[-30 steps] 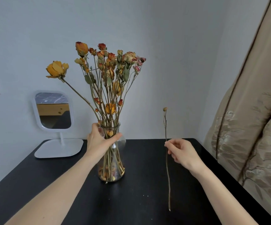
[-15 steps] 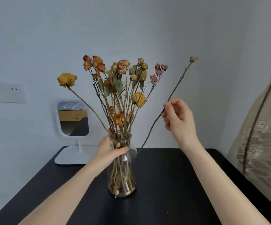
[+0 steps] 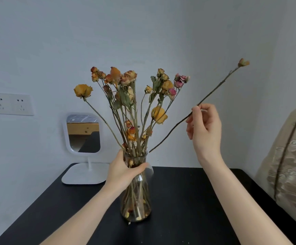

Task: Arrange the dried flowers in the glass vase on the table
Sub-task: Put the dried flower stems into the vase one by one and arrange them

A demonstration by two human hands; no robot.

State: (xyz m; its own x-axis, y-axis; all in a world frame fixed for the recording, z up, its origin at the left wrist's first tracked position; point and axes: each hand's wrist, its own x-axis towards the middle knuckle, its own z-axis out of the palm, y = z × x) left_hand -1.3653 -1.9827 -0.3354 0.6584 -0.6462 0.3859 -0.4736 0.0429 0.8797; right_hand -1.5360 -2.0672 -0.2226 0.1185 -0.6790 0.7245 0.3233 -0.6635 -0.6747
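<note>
A clear glass vase (image 3: 138,200) stands on the black table (image 3: 188,200) and holds a bunch of dried roses (image 3: 134,96), yellow, orange and pink. My left hand (image 3: 124,171) grips the vase at its neck. My right hand (image 3: 204,129) pinches a long thin dried stem (image 3: 219,85) with a small bud at its tip. The stem slants from upper right down to the left, its lower end just right of the vase mouth and outside it.
A white stand mirror (image 3: 83,133) sits at the table's back left, near the wall. A wall socket plate (image 3: 9,103) is on the left wall. A beige curtain (image 3: 292,165) hangs close along the table's right side.
My right hand lifted the single stem from the table's right side and tilted it, bringing its lower end near the vase mouth. The left hand stayed on the vase neck.
</note>
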